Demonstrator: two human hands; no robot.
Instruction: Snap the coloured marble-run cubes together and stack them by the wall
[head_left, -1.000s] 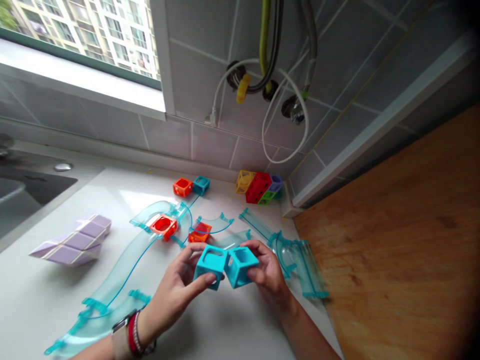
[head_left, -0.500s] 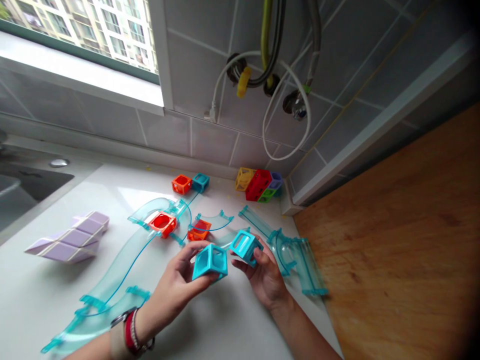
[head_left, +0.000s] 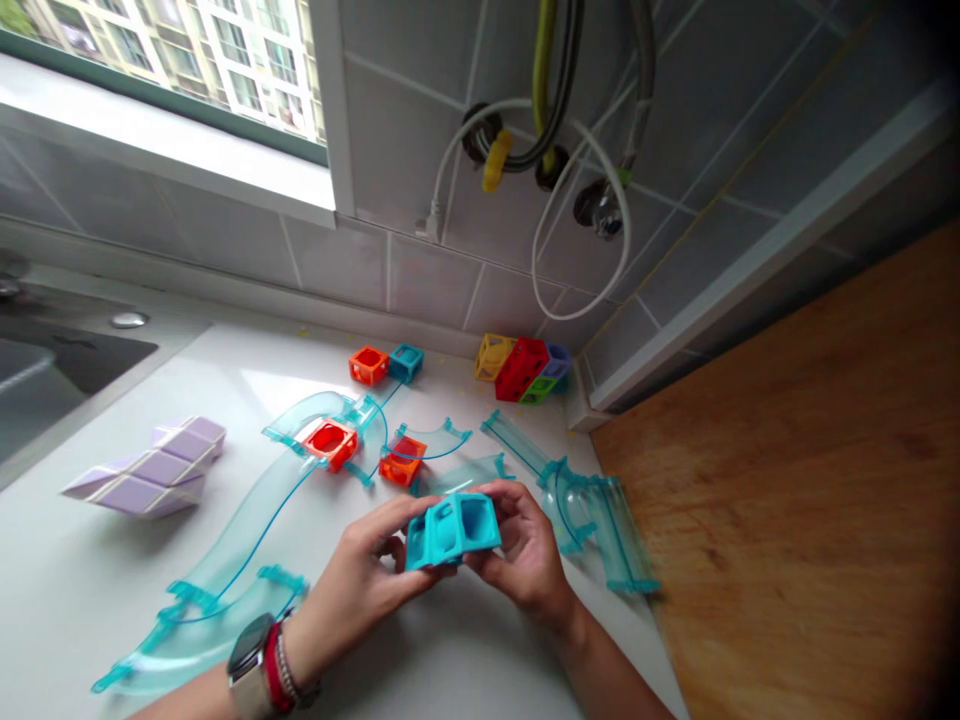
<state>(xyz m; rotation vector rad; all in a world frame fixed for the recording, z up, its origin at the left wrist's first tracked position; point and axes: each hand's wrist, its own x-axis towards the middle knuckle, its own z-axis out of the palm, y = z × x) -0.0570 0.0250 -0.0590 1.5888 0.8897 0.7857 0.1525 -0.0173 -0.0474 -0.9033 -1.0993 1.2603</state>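
Note:
Two turquoise hollow cube blocks [head_left: 452, 530] are held side by side, touching each other, above the white counter. My left hand [head_left: 382, 555] is closed on the left block, fingers behind and thumb below. My right hand [head_left: 525, 548] grips the right block from its right side. Whether the blocks are locked together I cannot tell. Just beyond the hands lie an orange cube block [head_left: 403, 460] and a clear turquoise track piece [head_left: 465, 475]. Another orange cube block [head_left: 330, 443] sits among curved clear tracks [head_left: 255, 520] to the left.
At the back stand an orange and a blue cube [head_left: 406, 363], and a cluster of coloured blocks [head_left: 521, 368]. Clear tracks [head_left: 630, 530] lie right, beside a wooden panel [head_left: 787, 470]. A lilac folded shape [head_left: 157, 470] lies left, near the sink [head_left: 67, 370].
The two turquoise blocks, held apart before, are now brought against each other. My right hand has turned its block and moved left; the view has shifted slightly.

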